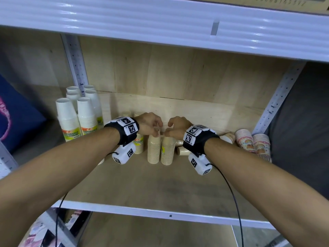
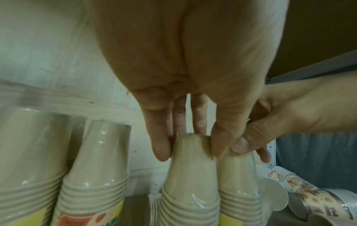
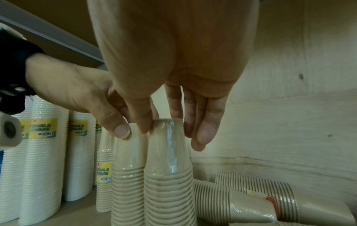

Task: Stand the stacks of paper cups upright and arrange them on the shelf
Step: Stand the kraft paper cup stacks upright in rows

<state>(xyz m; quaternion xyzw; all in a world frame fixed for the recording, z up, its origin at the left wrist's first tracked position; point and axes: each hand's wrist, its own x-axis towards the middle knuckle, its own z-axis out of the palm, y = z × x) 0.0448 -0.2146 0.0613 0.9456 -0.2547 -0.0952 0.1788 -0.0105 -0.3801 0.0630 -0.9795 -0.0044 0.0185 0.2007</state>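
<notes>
Two beige paper-cup stacks in clear wrap stand upright, bottoms up, side by side at the middle of the shelf [image 1: 142, 184]. My left hand [image 1: 157, 132] pinches the top of the left stack [image 1: 153, 148] between thumb and fingers; in the left wrist view the left hand [image 2: 190, 146] holds that stack [image 2: 190, 175]. My right hand [image 1: 167, 133] grips the top of the right stack [image 1: 167, 150]; in the right wrist view the right hand [image 3: 170, 133] clasps this stack [image 3: 168, 175]. The two hands nearly touch.
White cup stacks [image 1: 78, 118] stand upright at the left. More beige stacks [image 1: 138, 143] stand behind my left wrist. Beige stacks [image 3: 251, 198] lie on their sides at the right, beside patterned pink stacks [image 1: 252, 141]. The upper shelf [image 1: 160, 24] hangs low overhead.
</notes>
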